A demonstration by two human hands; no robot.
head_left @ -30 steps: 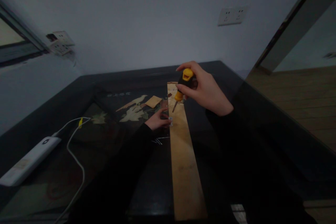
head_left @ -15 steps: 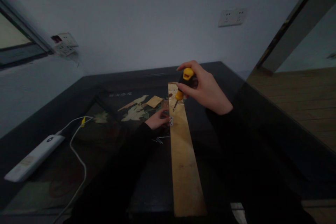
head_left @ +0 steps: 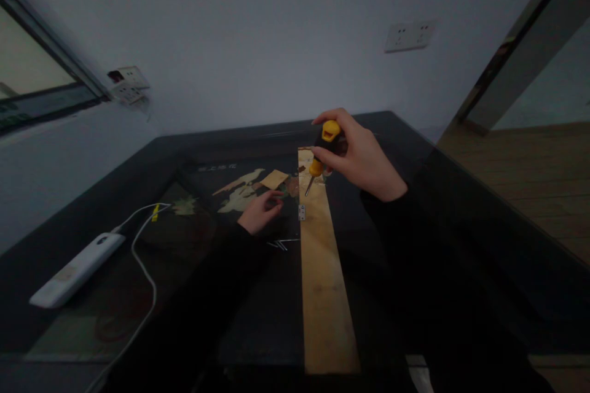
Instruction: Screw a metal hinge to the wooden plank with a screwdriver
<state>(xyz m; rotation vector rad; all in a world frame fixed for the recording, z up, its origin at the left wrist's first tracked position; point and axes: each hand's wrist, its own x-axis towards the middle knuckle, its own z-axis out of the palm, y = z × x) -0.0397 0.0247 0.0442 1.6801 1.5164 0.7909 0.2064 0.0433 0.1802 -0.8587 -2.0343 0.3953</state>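
Screwdriver (head_left: 316, 167) is in the right hand (head_left: 359, 156), fingers clamped on its handle, tip over the board (head_left: 325, 285), just beyond the metal plate (head_left: 302, 212). Likely light, stiff; grip handle, not shaft. Left hand (head_left: 259, 212): fingers apart, nothing visibly held.

Exposure low throughout; cool grey-blue cast on the wall (head_left: 258, 43). Counter (head_left: 271, 319) and black sleeves (head_left: 399, 227) sink to near-black, sleeve outlines merging with the surface. Wooden plank (head_left: 325, 301) reads warm and comparatively light, a soft-edged shadow near its middle. Yellow on the screwdriver (head_left: 316, 167) is the strongest colour. Window (head_left: 34, 52), upper left, pale but muted; main light source cannot be told. Faint sheen on counter's near part. Printed characters (head_left: 217, 167) soft, unreadable. Wide-angle stretch: window and door frame (head_left: 511, 43) slant outward.
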